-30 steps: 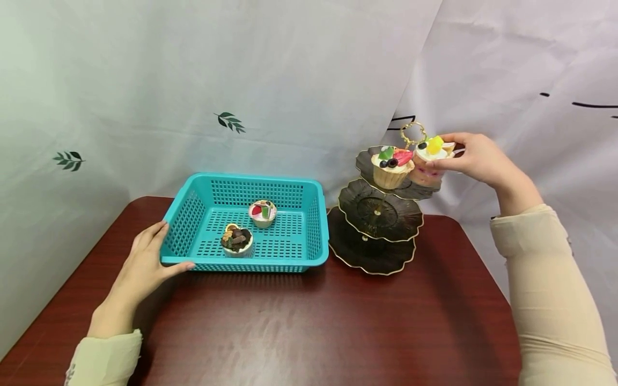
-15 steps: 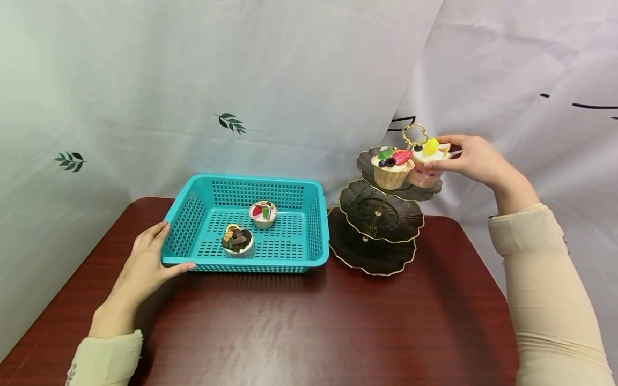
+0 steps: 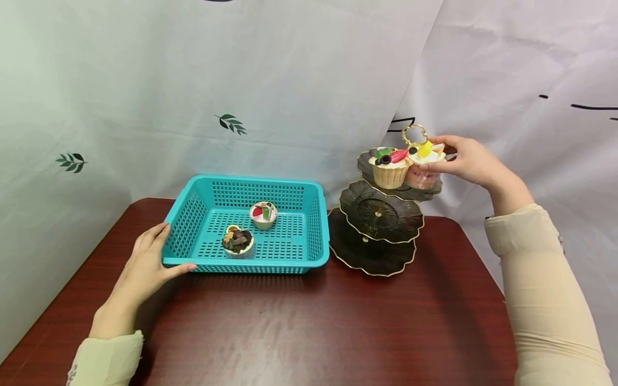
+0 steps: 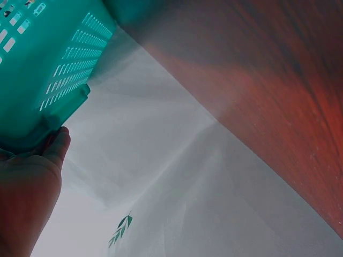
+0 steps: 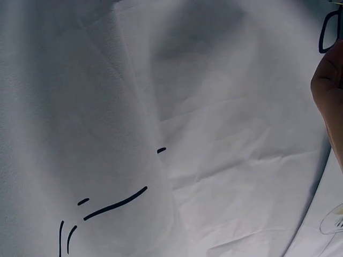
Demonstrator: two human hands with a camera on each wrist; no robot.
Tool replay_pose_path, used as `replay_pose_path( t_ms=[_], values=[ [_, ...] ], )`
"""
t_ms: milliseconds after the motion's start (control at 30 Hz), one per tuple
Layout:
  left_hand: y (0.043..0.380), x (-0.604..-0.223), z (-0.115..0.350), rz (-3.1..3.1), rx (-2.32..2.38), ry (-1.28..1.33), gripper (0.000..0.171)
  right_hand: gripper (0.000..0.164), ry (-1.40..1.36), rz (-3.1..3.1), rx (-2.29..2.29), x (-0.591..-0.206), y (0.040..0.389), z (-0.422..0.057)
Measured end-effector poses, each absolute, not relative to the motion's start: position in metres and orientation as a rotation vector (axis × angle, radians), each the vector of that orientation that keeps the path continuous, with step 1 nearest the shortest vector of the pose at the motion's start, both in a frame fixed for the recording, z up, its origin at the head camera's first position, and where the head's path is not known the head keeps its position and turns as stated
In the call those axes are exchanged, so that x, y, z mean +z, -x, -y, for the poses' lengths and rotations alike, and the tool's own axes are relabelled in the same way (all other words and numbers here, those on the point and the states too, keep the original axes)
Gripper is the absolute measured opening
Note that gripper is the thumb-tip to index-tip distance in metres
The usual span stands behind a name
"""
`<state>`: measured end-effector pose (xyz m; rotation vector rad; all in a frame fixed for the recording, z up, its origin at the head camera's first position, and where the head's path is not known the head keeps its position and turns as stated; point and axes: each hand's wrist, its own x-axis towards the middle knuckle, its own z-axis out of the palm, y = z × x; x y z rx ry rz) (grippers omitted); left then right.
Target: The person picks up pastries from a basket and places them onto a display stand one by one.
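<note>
My right hand pinches a pink-sided cupcake between thumb and fingers, at the right of the top tier of a three-tier cake stand. White cream, yellow fruit and a dark berry top it. Close against its left side, a fruit-topped cupcake in a pale fluted case sits on the same tier. My left hand rests at the near left corner of a turquoise basket, thumb along the front rim and fingers fairly straight on the left side. The left wrist view shows fingers under the rim.
Inside the basket are a chocolate-topped cupcake and a cupcake with red and green topping. A gold ring handle rises above the stand. The dark red table backs onto a pale curtain.
My right hand has shifted the pink-sided cupcake left and slightly down, up against the pale-cased cupcake, which has tilted slightly. My left hand and the basket stay in place.
</note>
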<state>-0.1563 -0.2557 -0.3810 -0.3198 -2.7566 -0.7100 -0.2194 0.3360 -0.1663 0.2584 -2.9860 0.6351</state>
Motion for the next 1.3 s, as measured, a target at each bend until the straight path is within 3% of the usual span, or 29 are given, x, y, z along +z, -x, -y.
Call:
replay_pose_path(
  t_ms=[1300],
  values=[
    [0.154,-0.382,0.255,2.744,-0.721,0.34,0.112,0.062,-0.262,2.843,0.842,-0.175,0.204,-0.344]
  ],
)
